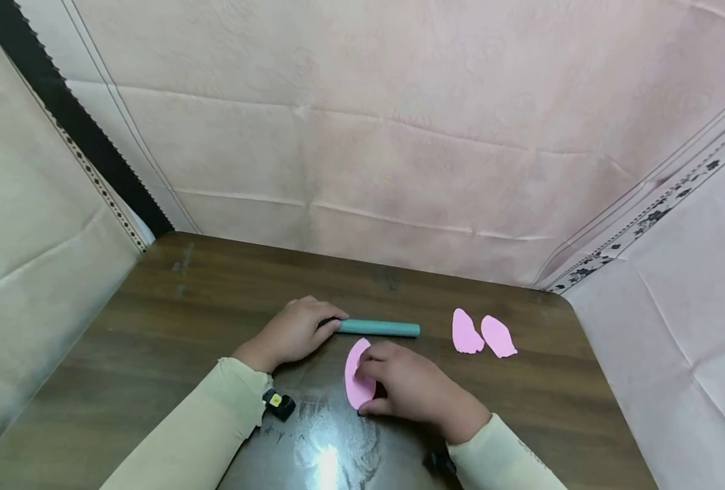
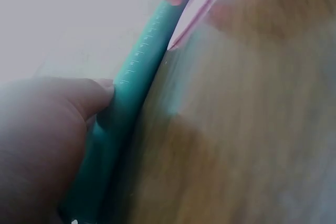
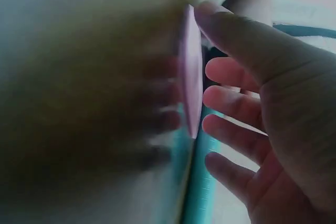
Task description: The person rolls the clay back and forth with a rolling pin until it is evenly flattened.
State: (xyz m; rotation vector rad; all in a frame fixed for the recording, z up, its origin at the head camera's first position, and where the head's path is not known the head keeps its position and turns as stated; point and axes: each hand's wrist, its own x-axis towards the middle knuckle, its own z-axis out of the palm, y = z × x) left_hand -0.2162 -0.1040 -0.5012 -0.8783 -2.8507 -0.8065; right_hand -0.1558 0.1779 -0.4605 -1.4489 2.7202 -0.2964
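Observation:
Toward the middle of the table lies a teal roller (image 1: 379, 328), a smooth cylinder printed with white scale marks that show in the left wrist view. My left hand (image 1: 301, 331) grips its left end, the thumb (image 2: 97, 95) along its side; the other fingers are hidden there. Just in front of the roller is a flat pink curved piece (image 1: 356, 384) with smooth edges. My right hand (image 1: 408, 384) touches this piece, thumb at its near tip and fingertips (image 3: 218, 98) spread loosely along it.
Two more flat pink pieces (image 1: 466, 332) with ragged lower ends lie to the right of the roller. The dark wooden table (image 1: 264, 265) is shiny near the front. Pale cloth walls (image 1: 362, 136) stand at the back and both sides.

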